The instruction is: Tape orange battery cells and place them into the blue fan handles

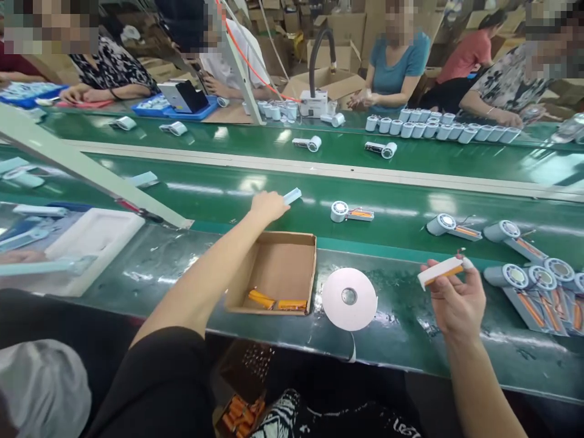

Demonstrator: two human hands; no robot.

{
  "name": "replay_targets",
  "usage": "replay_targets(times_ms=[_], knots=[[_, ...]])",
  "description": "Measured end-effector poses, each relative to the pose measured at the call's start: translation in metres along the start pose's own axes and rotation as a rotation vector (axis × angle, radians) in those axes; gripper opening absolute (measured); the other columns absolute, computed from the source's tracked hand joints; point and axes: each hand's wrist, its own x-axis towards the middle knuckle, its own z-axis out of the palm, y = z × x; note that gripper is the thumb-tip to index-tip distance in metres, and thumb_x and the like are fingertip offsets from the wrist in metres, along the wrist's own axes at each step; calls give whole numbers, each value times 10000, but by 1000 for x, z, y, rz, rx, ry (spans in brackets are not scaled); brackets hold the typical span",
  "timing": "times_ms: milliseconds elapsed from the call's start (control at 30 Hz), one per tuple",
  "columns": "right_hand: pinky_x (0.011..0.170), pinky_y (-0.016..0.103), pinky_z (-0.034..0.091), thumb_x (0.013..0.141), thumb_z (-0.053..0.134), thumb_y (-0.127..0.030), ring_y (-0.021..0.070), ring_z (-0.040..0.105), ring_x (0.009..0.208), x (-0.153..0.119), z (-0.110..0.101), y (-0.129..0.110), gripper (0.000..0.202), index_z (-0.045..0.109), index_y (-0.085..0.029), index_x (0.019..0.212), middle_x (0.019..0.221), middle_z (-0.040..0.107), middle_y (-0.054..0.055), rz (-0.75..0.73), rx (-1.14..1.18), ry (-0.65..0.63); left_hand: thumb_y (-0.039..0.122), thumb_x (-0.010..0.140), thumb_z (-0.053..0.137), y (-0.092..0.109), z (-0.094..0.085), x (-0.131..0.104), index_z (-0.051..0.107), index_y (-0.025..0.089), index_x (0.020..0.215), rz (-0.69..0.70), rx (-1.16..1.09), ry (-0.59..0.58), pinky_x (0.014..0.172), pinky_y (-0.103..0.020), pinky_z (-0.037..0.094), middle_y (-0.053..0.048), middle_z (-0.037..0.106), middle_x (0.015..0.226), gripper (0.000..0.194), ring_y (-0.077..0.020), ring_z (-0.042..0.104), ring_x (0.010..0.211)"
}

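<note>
My left hand (269, 208) reaches over the green conveyor belt, its fingers closed on a light blue plastic fan housing (292, 196). The open trough of its handle sticks out to the right; the rest is hidden behind my hand. Off to the right, my right hand (458, 304) grips an orange battery (444, 275) with a white strip along its top and a short wire end. Below my left forearm sits a cardboard box (285, 258) with a few orange batteries (292, 304) inside. A roll of white tape (335, 301) lies flat beside the box.
Fan units with batteries in their handles (542, 277) crowd the right side. One fan unit (340, 211) lies on the near belt. A slanted metal post (114, 182) crosses at left, near a white foam tray (95, 243). Co-workers sit across the line behind rows of fan heads (429, 129).
</note>
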Motion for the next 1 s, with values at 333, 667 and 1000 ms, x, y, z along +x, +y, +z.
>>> replay_targets(times_ms=[333, 667, 1000], knots=[[957, 456, 690, 771, 945, -342, 273, 836, 1022, 70, 185, 25, 528, 710, -287, 1241, 1067, 859, 26, 31, -123, -699, 335, 909, 661, -40, 37, 52, 835, 279, 1129, 243, -79, -169, 981, -320, 527, -67, 786, 1237, 285, -281, 697, 1160], [843, 317, 559, 964, 720, -285, 250, 773, 889, 119, 305, 128, 283, 746, -228, 1241, 979, 827, 55, -426, -1041, -1123, 374, 1079, 477, -43, 42, 54, 716, 232, 1282, 254, -237, -66, 873, -336, 514, -103, 789, 1147, 344, -289, 734, 1029], [843, 307, 511, 1097, 590, -441, 243, 732, 997, 105, 334, 106, 399, 737, -213, 1390, 1183, 789, 134, -600, -1663, -1410, 178, 1056, 578, -26, 43, 61, 737, 153, 1166, 191, -438, 11, 807, -290, 468, -121, 784, 1072, 195, -193, 710, 891]])
